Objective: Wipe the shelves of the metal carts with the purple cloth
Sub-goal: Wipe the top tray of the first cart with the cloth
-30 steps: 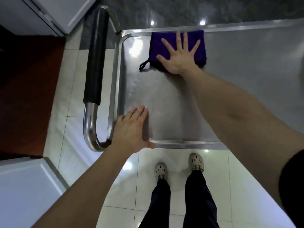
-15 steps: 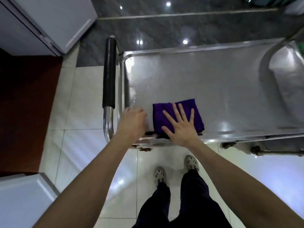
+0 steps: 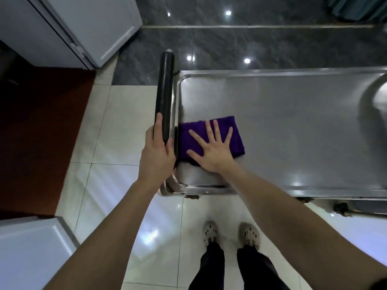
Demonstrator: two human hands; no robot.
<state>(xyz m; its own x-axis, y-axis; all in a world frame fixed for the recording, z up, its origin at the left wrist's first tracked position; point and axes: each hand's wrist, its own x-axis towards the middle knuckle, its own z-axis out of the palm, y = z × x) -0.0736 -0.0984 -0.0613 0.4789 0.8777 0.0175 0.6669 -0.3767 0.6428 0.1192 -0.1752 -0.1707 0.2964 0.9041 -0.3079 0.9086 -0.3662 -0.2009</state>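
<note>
- Beneath me, the floor point(image 3: 129, 114) takes up most of the view: pale glossy tiles where I stand, dark marbled stone farther off, and a dark red area at the left.
- Across the right half lies the top shelf of the metal cart point(image 3: 293, 122), a wide steel tray with a raised rim and rounded corners, its surface dull with a few bright glints of ceiling light.
- White cabinets point(image 3: 69, 28) sit at the upper left, and another white panel point(image 3: 31, 248) shows at the lower left corner.
- Both my forearms reach up from the bottom edge, bare to the elbow.
- Along the cart's left end runs its handle point(image 3: 165, 88), a black padded grip on a steel tube, standing apart from the shelf rim.
- The purple cloth point(image 3: 236, 132) lies folded flat on the shelf, in the near left corner, its left edge touching the rim.
- My right hand point(image 3: 211, 151) lies palm down on the cloth with the fingers fanned wide, covering its near middle part; the heel of the hand reaches past the cloth's near edge.
- My left hand point(image 3: 157, 155) is wrapped around the near end of the handle, thumb lying along the black grip.
- My pale perforated shoes point(image 3: 210, 232) and dark trouser legs stand on the tiles just before the cart.
</note>
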